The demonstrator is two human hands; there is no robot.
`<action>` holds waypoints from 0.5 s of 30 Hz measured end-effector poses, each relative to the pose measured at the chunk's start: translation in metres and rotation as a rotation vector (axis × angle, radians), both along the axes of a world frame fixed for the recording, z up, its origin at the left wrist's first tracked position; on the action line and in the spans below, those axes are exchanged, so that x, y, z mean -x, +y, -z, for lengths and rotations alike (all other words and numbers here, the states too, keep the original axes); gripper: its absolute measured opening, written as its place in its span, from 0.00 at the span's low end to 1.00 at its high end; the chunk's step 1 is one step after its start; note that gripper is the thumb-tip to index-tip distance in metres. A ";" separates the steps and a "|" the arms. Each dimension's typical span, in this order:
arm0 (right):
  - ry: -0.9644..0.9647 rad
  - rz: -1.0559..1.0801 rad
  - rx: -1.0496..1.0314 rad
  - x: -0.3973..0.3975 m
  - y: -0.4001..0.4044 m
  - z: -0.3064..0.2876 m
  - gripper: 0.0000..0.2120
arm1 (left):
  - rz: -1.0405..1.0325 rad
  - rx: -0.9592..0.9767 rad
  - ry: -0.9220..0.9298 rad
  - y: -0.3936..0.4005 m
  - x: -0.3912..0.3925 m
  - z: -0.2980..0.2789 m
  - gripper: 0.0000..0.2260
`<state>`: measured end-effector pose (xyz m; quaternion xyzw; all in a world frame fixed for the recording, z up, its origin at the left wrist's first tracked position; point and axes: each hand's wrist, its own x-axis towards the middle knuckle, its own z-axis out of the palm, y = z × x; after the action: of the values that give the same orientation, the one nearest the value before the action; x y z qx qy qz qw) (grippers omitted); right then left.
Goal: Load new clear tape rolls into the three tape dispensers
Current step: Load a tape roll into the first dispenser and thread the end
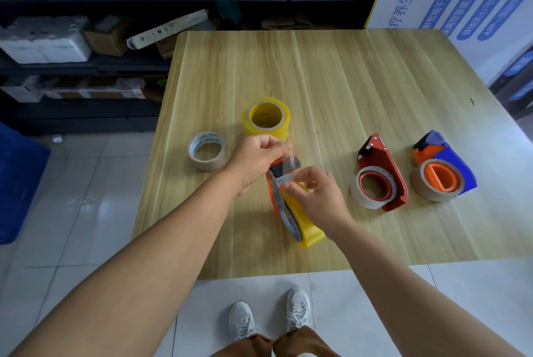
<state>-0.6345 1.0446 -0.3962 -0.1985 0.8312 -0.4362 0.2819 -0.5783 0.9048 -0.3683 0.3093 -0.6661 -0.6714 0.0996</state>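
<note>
An orange and grey tape dispenser [278, 198] lies near the table's front edge with a yellowish clear tape roll [307, 227] seated in it. My left hand [255, 162] pinches the loose end of the tape strip [288, 163] above the dispenser's head. My right hand [318, 193] pinches the same strip lower down, beside the roll. A full yellow-tinted tape roll [266, 117] stands behind my hands. A red dispenser [383, 172] and a blue and orange dispenser [444, 166] lie to the right, each holding a nearly bare cardboard core.
A used-up tape core [207, 150] sits left of my hands on the wooden table [346, 74]. Dark shelving [86, 48] with boxes stands behind and to the left. A white printed box [450, 2] is at the back right, a blue bin [17, 181] on the floor left.
</note>
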 end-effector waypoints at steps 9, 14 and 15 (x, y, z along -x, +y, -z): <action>-0.176 0.189 0.195 0.004 -0.001 0.002 0.10 | 0.168 -0.246 0.117 -0.002 -0.007 0.010 0.34; -0.210 0.186 0.253 0.008 -0.004 -0.001 0.08 | 0.310 0.123 -0.022 0.002 -0.012 0.022 0.34; -0.228 0.193 0.260 0.008 -0.005 -0.001 0.06 | 0.291 0.196 -0.053 0.004 -0.013 0.024 0.34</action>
<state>-0.6426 1.0398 -0.3949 -0.1019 0.7457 -0.5844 0.3033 -0.5651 0.9087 -0.3919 0.2160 -0.7686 -0.6020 0.0132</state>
